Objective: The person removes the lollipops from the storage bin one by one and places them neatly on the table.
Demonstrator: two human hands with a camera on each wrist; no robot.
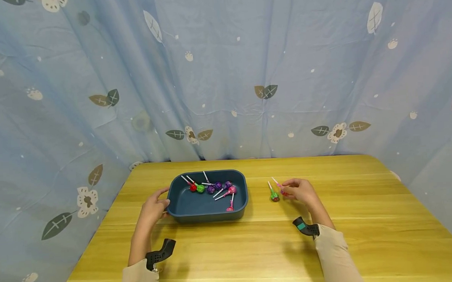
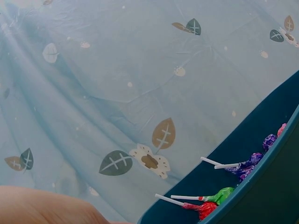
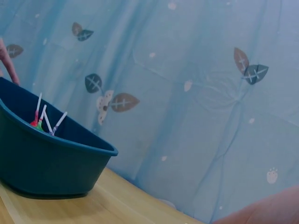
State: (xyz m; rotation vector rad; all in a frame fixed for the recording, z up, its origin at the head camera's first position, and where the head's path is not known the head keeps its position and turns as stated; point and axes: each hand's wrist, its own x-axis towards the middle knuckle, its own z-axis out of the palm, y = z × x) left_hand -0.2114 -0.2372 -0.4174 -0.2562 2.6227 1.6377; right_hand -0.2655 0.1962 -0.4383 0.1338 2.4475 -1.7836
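Note:
A dark blue bin [image 1: 206, 217] sits on the table with several wrapped lollipops inside: a red one [image 1: 193, 187], a green one [image 1: 200, 188], purple ones [image 1: 218, 185] and pink ones [image 1: 232, 190]. My left hand [image 1: 153, 209] holds the bin's left end, its fingers against the wall and rim. To the right of the bin, my right hand [image 1: 301, 191] pinches a pink lollipop [image 1: 283, 192] at table level, its white stick pointing up and left. Just left of those fingertips lies a green lollipop [image 1: 274, 195]. The right wrist view barely catches the right hand [image 3: 266, 210].
The wooden table [image 1: 223, 254] stretches around the bin and both arms. Behind it hangs a blue patterned curtain [image 1: 223, 74], close to the table's back edge. Black wrist mounts [image 1: 160, 254] are strapped to both forearms.

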